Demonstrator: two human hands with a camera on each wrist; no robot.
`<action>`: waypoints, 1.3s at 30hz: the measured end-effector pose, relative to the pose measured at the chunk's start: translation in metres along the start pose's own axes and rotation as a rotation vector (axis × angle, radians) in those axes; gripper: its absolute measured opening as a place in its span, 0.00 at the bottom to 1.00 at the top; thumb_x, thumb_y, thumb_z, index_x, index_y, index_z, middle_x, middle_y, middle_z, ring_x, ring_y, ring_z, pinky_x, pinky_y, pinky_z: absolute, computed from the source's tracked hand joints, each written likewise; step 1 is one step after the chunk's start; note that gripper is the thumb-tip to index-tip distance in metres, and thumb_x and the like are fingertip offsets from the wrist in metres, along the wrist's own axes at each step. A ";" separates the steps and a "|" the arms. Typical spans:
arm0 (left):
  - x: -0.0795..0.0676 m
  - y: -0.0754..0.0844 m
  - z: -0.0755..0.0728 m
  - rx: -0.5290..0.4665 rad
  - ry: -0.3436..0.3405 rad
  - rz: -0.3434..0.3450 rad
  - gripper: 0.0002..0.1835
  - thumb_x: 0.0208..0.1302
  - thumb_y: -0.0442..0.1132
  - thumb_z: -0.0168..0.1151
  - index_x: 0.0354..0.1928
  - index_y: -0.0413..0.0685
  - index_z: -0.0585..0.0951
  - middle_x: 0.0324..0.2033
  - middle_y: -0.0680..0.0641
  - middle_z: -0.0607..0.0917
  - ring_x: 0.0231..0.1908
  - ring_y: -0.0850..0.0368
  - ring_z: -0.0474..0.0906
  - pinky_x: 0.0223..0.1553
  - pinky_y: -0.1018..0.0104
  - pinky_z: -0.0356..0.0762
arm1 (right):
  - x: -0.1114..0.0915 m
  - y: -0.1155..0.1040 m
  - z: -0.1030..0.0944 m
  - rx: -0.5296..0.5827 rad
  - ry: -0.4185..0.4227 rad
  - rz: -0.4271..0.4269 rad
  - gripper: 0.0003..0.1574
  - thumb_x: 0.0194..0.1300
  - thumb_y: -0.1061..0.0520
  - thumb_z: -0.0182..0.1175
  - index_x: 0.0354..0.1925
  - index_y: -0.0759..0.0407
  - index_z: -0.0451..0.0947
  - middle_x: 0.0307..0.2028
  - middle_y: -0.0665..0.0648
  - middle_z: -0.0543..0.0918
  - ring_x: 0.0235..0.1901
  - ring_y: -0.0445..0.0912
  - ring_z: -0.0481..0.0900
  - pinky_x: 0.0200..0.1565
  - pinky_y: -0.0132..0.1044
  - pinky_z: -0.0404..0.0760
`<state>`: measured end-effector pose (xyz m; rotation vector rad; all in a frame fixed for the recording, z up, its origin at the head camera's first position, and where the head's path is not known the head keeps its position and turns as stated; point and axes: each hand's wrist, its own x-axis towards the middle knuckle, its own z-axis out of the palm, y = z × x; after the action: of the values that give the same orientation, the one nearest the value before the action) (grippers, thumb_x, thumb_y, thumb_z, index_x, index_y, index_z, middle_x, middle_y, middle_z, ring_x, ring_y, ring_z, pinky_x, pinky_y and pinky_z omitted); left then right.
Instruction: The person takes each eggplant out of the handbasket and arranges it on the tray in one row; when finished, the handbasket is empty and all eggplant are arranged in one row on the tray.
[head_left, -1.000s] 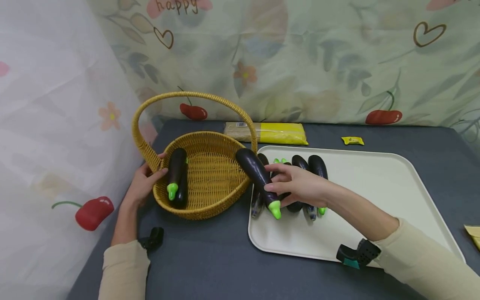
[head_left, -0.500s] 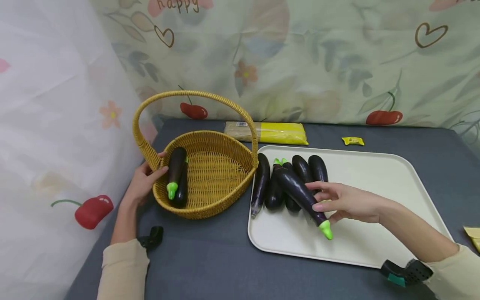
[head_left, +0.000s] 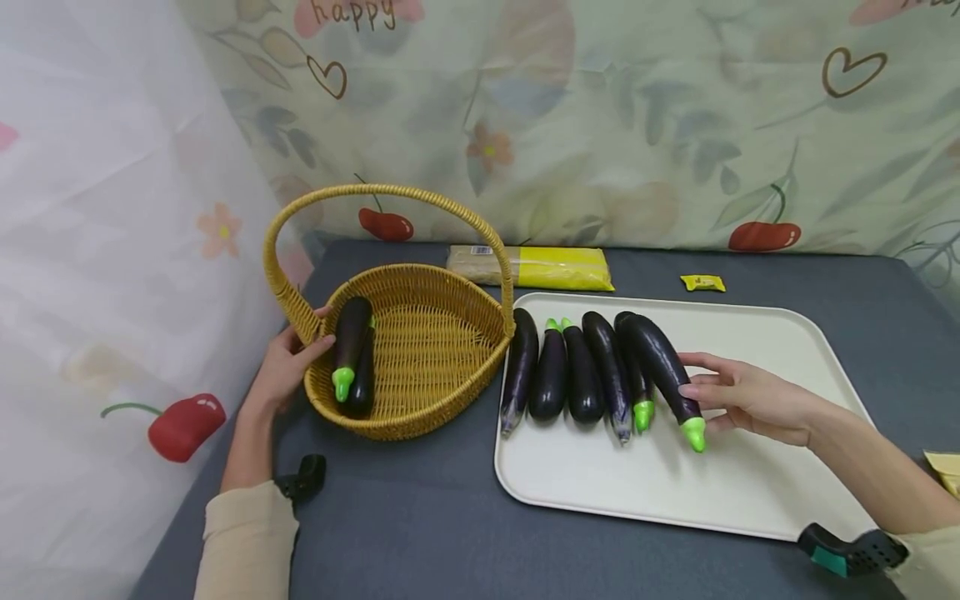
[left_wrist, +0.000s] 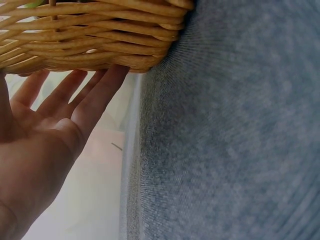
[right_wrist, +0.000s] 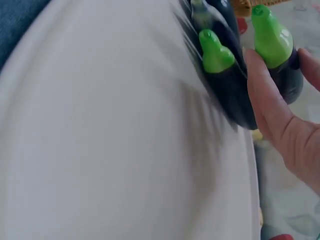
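My right hand (head_left: 750,396) pinches an eggplant (head_left: 660,358) near its bright green stem end, thumb on one side and fingers on the other. Its dark far end is over the rightmost eggplant (head_left: 642,392) in a row on the white tray (head_left: 757,337). In the right wrist view, the held eggplant's green cap (right_wrist: 272,40) shows between thumb and fingers, apart from the tray surface. My left hand (head_left: 283,367) holds the left side of the wicker basket (head_left: 431,358), thumb at the rim, fingers against the outer wall (left_wrist: 95,42). Two eggplants (head_left: 351,337) lie inside the basket's left side.
Several more eggplants (head_left: 548,383) lie side by side on the tray's left half, close to the basket. Behind stand a yellow and clear packet (head_left: 562,268) and a small yellow wrapper (head_left: 703,283). The basket's tall handle (head_left: 390,192) arches upward. A patterned curtain (head_left: 637,125) backs the table.
My right hand has carried the eggplant from beside the basket's right rim rightward across the row to its right end. My left hand stays on the basket.
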<state>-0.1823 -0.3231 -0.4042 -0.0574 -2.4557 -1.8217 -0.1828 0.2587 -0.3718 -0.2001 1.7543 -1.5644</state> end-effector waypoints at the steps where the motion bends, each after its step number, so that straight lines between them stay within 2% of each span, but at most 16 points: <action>1: 0.000 0.000 0.000 0.002 0.001 -0.001 0.31 0.68 0.41 0.57 0.70 0.42 0.63 0.57 0.41 0.71 0.49 0.64 0.70 0.44 0.75 0.70 | 0.000 0.001 -0.002 0.001 0.014 -0.004 0.47 0.72 0.60 0.51 0.73 0.65 0.32 0.51 0.59 0.73 0.43 0.47 0.78 0.41 0.42 0.79; 9: 0.001 -0.002 0.000 -0.006 0.005 -0.002 0.30 0.69 0.41 0.57 0.70 0.41 0.63 0.56 0.42 0.71 0.50 0.64 0.70 0.44 0.75 0.70 | 0.006 0.009 -0.014 0.101 0.172 -0.038 0.49 0.72 0.59 0.52 0.73 0.64 0.29 0.49 0.54 0.73 0.44 0.45 0.80 0.43 0.44 0.79; 12: 0.001 -0.002 0.000 -0.015 0.006 -0.006 0.30 0.68 0.40 0.57 0.70 0.41 0.63 0.57 0.42 0.71 0.50 0.64 0.70 0.44 0.75 0.70 | 0.008 0.012 -0.018 0.124 0.192 -0.037 0.50 0.71 0.59 0.52 0.73 0.64 0.27 0.50 0.55 0.71 0.45 0.44 0.80 0.46 0.46 0.78; 17: 0.003 -0.003 0.000 -0.013 0.011 -0.014 0.30 0.68 0.40 0.57 0.70 0.42 0.63 0.57 0.42 0.71 0.50 0.64 0.69 0.45 0.75 0.69 | 0.011 0.013 -0.028 0.074 0.207 -0.002 0.52 0.71 0.56 0.53 0.73 0.64 0.27 0.54 0.60 0.66 0.46 0.43 0.80 0.48 0.46 0.76; 23: 0.002 -0.003 0.000 -0.004 0.014 -0.020 0.30 0.69 0.41 0.57 0.70 0.42 0.63 0.56 0.43 0.71 0.49 0.64 0.71 0.44 0.75 0.71 | 0.016 0.014 -0.037 0.022 0.202 0.035 0.51 0.71 0.56 0.54 0.73 0.65 0.30 0.50 0.57 0.71 0.44 0.43 0.79 0.49 0.43 0.76; 31: 0.002 -0.001 0.001 -0.011 0.007 -0.029 0.30 0.69 0.41 0.57 0.70 0.42 0.63 0.57 0.41 0.71 0.49 0.63 0.70 0.44 0.75 0.70 | 0.019 0.015 -0.021 0.020 0.197 0.059 0.52 0.69 0.55 0.56 0.73 0.66 0.32 0.50 0.58 0.73 0.45 0.45 0.79 0.48 0.43 0.76; 39: 0.002 -0.001 0.000 -0.022 0.010 -0.030 0.30 0.68 0.40 0.57 0.70 0.42 0.63 0.57 0.41 0.70 0.50 0.63 0.69 0.44 0.75 0.70 | 0.022 0.014 -0.007 -0.039 0.236 0.057 0.53 0.68 0.56 0.58 0.72 0.71 0.33 0.53 0.68 0.65 0.42 0.45 0.79 0.46 0.42 0.78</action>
<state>-0.1841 -0.3230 -0.4049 -0.0140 -2.4430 -1.8569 -0.1977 0.2552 -0.3939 0.0165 1.9541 -1.5653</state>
